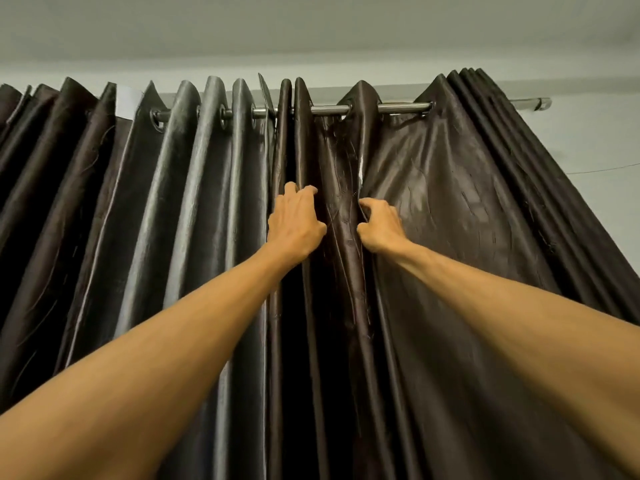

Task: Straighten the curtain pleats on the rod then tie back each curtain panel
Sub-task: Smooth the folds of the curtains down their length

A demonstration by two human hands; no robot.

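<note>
Two hands at one pleat of the brown curtain panel [450, 202], below the middle of the curtain rod [401, 108]. The fingers [304, 192] of the left hand [296, 220] were curled over the panel's leading fold. The fingers [372, 204] of the right hand [379, 225] were bunched, pinching the next ridge of cloth. The slack pleat [341, 209] hung between the two grips. Judged risks: both grips sat well below the eyelets [347, 109], so a sideways pull would probably stretch the cloth rather than slide the eyelets along the rod. That would leave the wide flat span toward the rod's right end uneven. A hard downward tug could strain the rod at its bracket [542, 103] on the wall. The glossy fabric looked apt to slip from a pinch or to keep finger creases. The left grip lay just beside the grey curtain panel [194, 168], whose edge might be gathered in with it. Pose: the backs of both hands faced the camera. The bare forearms were extended upward and converged from the lower corners of the view. No tie-back was visible, and tying had not yet begun.
</note>
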